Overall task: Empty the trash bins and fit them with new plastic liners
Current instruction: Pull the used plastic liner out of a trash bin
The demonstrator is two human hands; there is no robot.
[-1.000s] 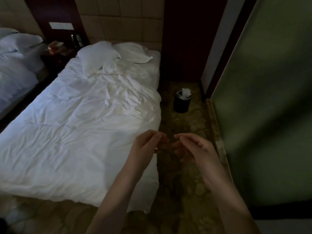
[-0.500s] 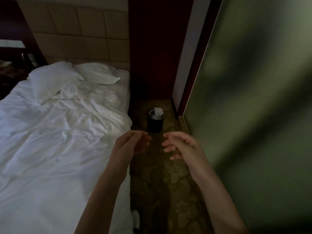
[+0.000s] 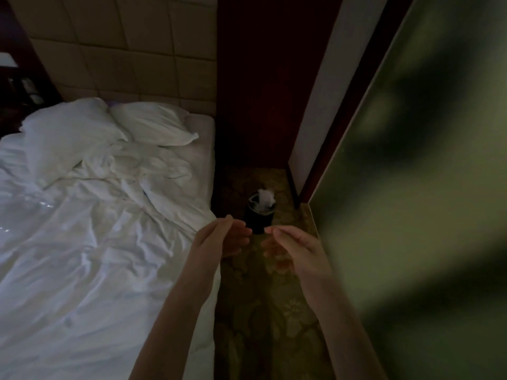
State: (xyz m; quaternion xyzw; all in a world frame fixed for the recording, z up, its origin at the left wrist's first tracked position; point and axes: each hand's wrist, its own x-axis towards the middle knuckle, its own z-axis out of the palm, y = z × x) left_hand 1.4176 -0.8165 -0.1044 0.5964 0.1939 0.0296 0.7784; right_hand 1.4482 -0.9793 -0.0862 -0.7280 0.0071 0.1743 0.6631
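A small dark round trash bin (image 3: 258,218) stands on the patterned carpet at the far end of the narrow gap beside the bed. White crumpled paper (image 3: 264,198) sticks up out of its top. My left hand (image 3: 222,238) and my right hand (image 3: 295,244) are raised in front of me, palms facing each other, fingers loosely curved and holding nothing. Both hands are well short of the bin, which shows between their fingertips.
An unmade bed with white sheets (image 3: 90,242) and two pillows (image 3: 153,123) fills the left. A greenish wall (image 3: 417,174) bounds the right. A dark red panel (image 3: 255,86) closes the far end. The patterned carpet strip (image 3: 263,319) runs between bed and wall.
The view has moved forward and rightward along the bed; the bin appears closer and more central. Both hands stay raised and empty in front of me.
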